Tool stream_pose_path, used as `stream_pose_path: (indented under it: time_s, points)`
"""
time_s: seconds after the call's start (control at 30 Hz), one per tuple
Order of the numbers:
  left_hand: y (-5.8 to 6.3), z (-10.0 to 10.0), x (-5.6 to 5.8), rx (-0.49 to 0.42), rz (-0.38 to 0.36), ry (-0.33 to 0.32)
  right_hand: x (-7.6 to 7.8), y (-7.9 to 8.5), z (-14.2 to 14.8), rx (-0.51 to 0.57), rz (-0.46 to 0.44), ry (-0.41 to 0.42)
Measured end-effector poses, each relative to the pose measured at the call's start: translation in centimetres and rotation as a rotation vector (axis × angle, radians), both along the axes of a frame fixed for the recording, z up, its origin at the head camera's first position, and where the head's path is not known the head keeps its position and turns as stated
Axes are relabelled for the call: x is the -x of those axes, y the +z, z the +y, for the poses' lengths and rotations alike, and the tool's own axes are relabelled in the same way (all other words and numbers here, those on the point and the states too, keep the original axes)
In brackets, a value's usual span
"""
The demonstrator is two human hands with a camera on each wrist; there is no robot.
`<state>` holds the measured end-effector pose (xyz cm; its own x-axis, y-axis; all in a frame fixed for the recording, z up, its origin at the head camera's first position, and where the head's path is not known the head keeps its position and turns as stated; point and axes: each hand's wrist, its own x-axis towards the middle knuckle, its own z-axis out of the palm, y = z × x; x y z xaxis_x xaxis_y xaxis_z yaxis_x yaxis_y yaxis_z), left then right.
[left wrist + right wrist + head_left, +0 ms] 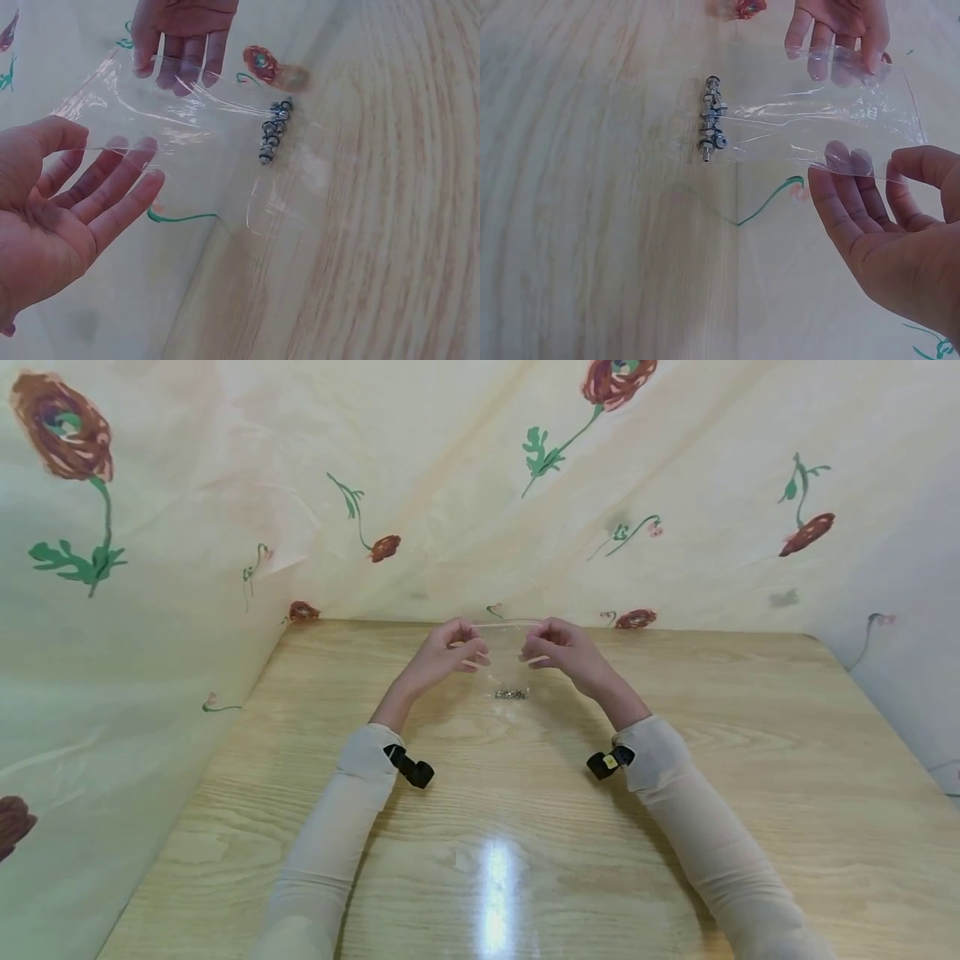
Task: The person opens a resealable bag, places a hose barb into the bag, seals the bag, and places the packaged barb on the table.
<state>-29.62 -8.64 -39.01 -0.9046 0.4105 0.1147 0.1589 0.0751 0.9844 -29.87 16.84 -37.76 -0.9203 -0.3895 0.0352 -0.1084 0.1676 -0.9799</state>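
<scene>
A clear plastic bag hangs upright between both hands above the far part of the table. Several small metal fittings with dark rings lie in a row along its bottom. My left hand pinches the bag's top left corner between thumb and index finger. The opposite top corner is pinched the same way by my right hand. In the right wrist view, the other fingers of the right hand lie loosely behind the film. The fittings are too small to identify exactly.
A light wood-grain table spreads beneath the arms, with a bright glare near its front. Flower-printed sheeting rises behind it and along the left side. Black wrist cameras sit on both sleeve cuffs.
</scene>
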Motion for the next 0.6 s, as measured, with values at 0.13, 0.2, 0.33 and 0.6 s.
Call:
stream_pose_path:
  time_s: [0.13,0.2,0.33,0.6]
  points:
    - [0.1,0.2,-0.1,0.009,0.01,-0.005,-0.2,0.1,0.2,0.015,0.003,0.001]
    - [0.2,0.3,-0.2,0.014,0.018,-0.009,-0.4,0.1,0.3,0.024,0.001,0.002]
    - [0.6,0.6,-0.5,0.026,0.033,-0.015,-0.7,0.2,0.5,0.031,-0.006,0.0]
    - [1.0,1.3,-1.3,0.04,0.014,-0.054,-1.8,0.5,1.3,0.029,-0.03,0.018]
